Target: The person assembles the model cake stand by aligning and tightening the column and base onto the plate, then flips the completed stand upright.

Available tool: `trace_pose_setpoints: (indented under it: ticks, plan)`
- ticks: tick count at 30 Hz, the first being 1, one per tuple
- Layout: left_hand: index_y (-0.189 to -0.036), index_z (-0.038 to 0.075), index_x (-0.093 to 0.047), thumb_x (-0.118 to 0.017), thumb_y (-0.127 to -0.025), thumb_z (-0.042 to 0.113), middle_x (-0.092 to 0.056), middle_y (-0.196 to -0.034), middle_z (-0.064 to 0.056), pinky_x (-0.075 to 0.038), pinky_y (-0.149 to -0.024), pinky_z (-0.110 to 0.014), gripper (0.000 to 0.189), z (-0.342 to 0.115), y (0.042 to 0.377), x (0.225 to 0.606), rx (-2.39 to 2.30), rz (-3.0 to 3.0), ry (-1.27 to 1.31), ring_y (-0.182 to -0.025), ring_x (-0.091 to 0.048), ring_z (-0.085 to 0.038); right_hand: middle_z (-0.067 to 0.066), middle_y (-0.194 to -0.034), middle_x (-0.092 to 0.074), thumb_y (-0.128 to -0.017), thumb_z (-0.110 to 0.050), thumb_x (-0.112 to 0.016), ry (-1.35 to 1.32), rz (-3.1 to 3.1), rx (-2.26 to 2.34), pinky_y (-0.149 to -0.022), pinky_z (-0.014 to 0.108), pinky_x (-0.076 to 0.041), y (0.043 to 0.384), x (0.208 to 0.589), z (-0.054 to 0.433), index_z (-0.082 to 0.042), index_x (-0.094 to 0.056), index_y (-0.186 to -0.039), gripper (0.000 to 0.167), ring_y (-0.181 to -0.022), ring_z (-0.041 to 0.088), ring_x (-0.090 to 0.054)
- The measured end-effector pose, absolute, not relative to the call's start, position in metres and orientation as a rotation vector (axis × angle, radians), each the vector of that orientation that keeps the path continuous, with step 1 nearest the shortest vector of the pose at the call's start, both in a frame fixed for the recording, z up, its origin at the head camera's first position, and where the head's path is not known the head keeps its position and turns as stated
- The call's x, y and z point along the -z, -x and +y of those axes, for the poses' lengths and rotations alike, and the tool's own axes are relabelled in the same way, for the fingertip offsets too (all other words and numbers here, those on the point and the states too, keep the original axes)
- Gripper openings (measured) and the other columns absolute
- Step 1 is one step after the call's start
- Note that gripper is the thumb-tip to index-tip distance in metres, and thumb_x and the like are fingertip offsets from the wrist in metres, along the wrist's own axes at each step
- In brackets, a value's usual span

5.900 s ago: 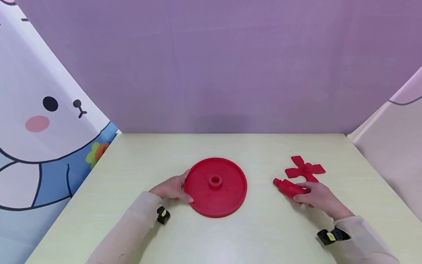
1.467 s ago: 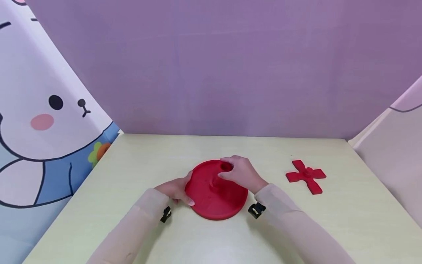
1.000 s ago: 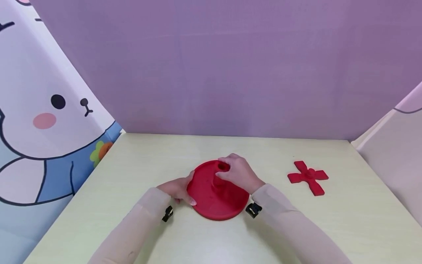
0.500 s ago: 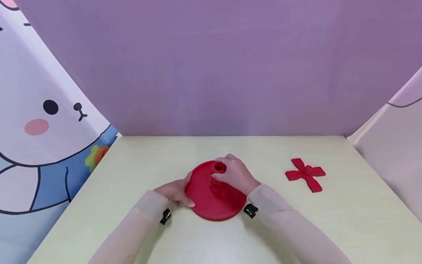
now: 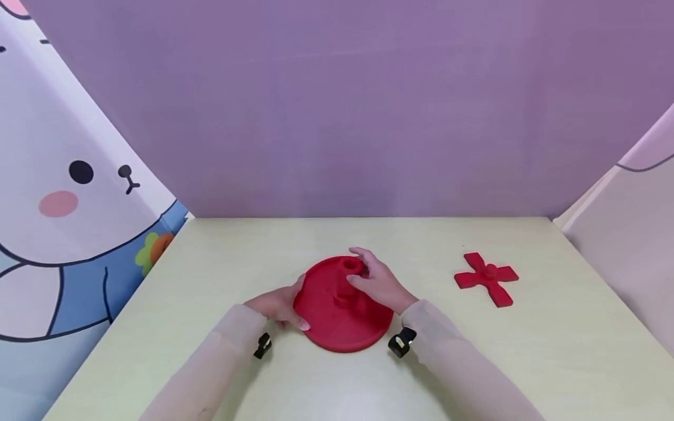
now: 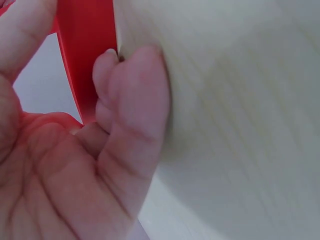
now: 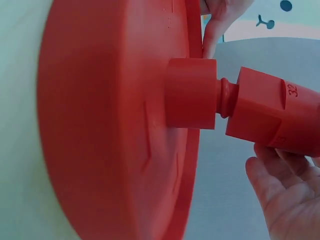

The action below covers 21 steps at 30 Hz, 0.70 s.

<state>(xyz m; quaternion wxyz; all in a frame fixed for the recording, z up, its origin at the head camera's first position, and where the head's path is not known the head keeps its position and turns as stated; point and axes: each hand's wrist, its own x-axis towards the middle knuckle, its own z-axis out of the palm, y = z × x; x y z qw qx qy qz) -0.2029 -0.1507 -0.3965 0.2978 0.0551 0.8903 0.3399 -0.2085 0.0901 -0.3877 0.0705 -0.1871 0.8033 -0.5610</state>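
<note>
Careful now: the red post (image 7: 262, 107) stands at the collar (image 7: 192, 93) in the middle of my red disc (image 5: 332, 321), yet its thin neck shows between them and it seems to lean. If it's only loosely seated, I reckon a brush of my fingers could topple it, and the disc skidding on the table (image 5: 237, 248) could do likewise. My right hand (image 5: 381, 286) cups loosely beside the post, thumb and fingers parted, not clamped; whether a fingertip touches, I can't tell. Meanwhile my left hand (image 5: 276, 304) grips the disc's left edge. Off right lies the red cross (image 5: 487, 279).
</note>
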Motion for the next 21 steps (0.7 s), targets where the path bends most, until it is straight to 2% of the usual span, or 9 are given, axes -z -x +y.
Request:
trace_pose_setpoints:
  ticks: [3,8,12,16,19,21]
  plan:
    - [-0.155,0.012,-0.006,-0.086,-0.07,0.017,-0.043,-0.131,-0.011,-0.051,-0.062,-0.033,0.116,-0.1514,0.2032,0.3976,-0.92,2.356,-0.154,-0.079,-0.055,-0.023,0.013,-0.123,-0.057,-0.09,-0.01,-0.065,0.477,2.421,1.714,-0.087,0.038,-0.051,0.2094,0.3918,0.0912,-0.005,-0.038,-0.145,0.061,-0.11,0.028,-0.056]
    - [-0.155,0.012,-0.006,-0.086,-0.07,0.018,-0.043,-0.133,-0.011,-0.051,-0.062,-0.033,0.117,-0.1511,0.2046,0.3979,-0.941,2.353,-0.151,-0.083,-0.055,-0.022,0.012,-0.12,-0.06,-0.088,-0.013,-0.07,0.443,2.426,1.743,-0.085,0.036,-0.052,0.2093,0.392,0.0934,-0.002,-0.046,-0.14,0.058,-0.105,0.026,-0.058]
    - [-0.155,0.011,-0.005,-0.086,-0.07,0.018,-0.04,-0.136,-0.012,-0.051,-0.063,-0.033,0.117,-0.1517,0.2049,0.3971,-0.933,2.357,-0.133,-0.091,-0.052,-0.022,0.016,-0.126,-0.058,-0.091,-0.012,-0.066,0.484,2.359,1.756,-0.087,0.037,-0.052,0.2067,0.3907,0.0942,-0.001,-0.043,-0.142,0.057,-0.109,0.029,-0.058]
    - [-0.155,0.01,-0.004,-0.085,-0.071,0.017,-0.039,-0.138,-0.013,-0.051,-0.063,-0.033,0.117,-0.1523,0.2039,0.397,-0.914,2.359,-0.142,-0.086,-0.054,-0.022,0.018,-0.133,-0.053,-0.095,-0.01,-0.059,0.494,2.309,1.777,-0.09,0.042,-0.049,0.2035,0.3912,0.0943,-0.003,-0.039,-0.145,0.055,-0.116,0.032,-0.056]
    - [-0.155,0.01,-0.004,-0.085,-0.072,0.017,-0.04,-0.138,-0.014,-0.051,-0.063,-0.034,0.116,-0.1524,0.203,0.3965,-0.909,2.362,-0.142,-0.081,-0.055,-0.023,0.016,-0.129,-0.056,-0.095,-0.013,-0.06,0.481,2.35,1.79,-0.089,0.042,-0.051,0.2021,0.3933,0.0929,-0.004,-0.042,-0.144,0.052,-0.112,0.031,-0.057]
    - [-0.155,0.011,-0.005,-0.085,-0.072,0.018,-0.04,-0.137,-0.014,-0.052,-0.064,-0.034,0.116,-0.1524,0.2028,0.3961,-0.913,2.362,-0.142,-0.084,-0.054,-0.023,0.012,-0.123,-0.058,-0.094,-0.015,-0.063,0.454,2.381,1.805,-0.086,0.039,-0.052,0.2017,0.3952,0.0906,-0.006,-0.047,-0.141,0.051,-0.108,0.028,-0.058]
